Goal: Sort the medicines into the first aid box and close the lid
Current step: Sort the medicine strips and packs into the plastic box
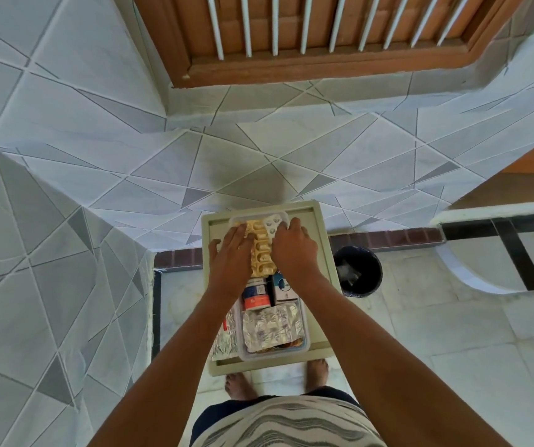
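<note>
Small table (318, 253): both hands press yellow blisters (260, 250).

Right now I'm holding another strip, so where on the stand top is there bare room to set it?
Bare: the beige stand top along its right rim, beside the clear plastic box, and its far left corner. Crowded: inside the box, where both hands press the yellow blister strip.

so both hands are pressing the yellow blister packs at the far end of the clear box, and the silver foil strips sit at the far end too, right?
Not quite. In the head view both hands, left hand and right hand, do press the yellow blister packs at the far end of the clear box, but the silver foil strips lie at the near end, closest to the person.
</note>
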A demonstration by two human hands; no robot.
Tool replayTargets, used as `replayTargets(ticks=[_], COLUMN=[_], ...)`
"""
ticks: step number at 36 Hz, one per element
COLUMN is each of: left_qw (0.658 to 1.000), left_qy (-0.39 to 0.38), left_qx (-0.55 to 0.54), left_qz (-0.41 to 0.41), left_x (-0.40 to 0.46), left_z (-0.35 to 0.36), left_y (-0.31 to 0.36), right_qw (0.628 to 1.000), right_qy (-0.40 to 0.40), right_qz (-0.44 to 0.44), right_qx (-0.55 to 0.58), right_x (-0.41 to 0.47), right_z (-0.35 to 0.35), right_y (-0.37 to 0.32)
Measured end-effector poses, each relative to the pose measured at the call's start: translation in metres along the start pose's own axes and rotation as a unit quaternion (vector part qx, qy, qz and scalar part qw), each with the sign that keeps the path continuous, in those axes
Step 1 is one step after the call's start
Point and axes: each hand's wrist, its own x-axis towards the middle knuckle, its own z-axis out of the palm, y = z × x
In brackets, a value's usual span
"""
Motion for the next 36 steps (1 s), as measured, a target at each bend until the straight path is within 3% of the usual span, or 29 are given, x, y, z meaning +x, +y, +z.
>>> replayTargets(ticks=[5,12,18,26,29,32,36], left_qw=[1.0,0.997,0.994,0.991,0.995,0.994,0.968], left_qy=[-0.028,-0.033,-0.073,-0.089,-0.079,-0.017,0.086], left_qx=[-0.002,-0.023,0.059,0.087,0.023,-0.098,-0.231], left_qz=[0.008,0.063,0.056,0.04,0.049,0.047,-0.041], left_x=[0.002,-0.008,-0.013,-0.012,-0.015,-0.026,-0.047], left_z=[-0.006,-0.003,0.003,0.006,0.001,-0.005,-0.001], left_y=[0.0,-0.01,-0.014,-0.01,-0.01,-0.01,-0.016], right_qw=[1.0,0.99,0.981,0.98,0.985,0.988,0.982], right_qy=[0.008,0.077,0.069,0.042,0.04,0.067,0.129], right_qz=[0.001,-0.114,-0.163,-0.15,-0.146,-0.136,-0.096], right_qx=[-0.014,-0.022,-0.085,-0.126,-0.087,-0.022,0.096], right_x=[0.005,-0.006,-0.018,-0.013,-0.014,-0.023,-0.042], right_z=[0.006,0.017,0.028,0.019,0.02,0.019,0.017], right_y=[0.004,0.028,0.041,0.036,0.037,0.043,0.057])
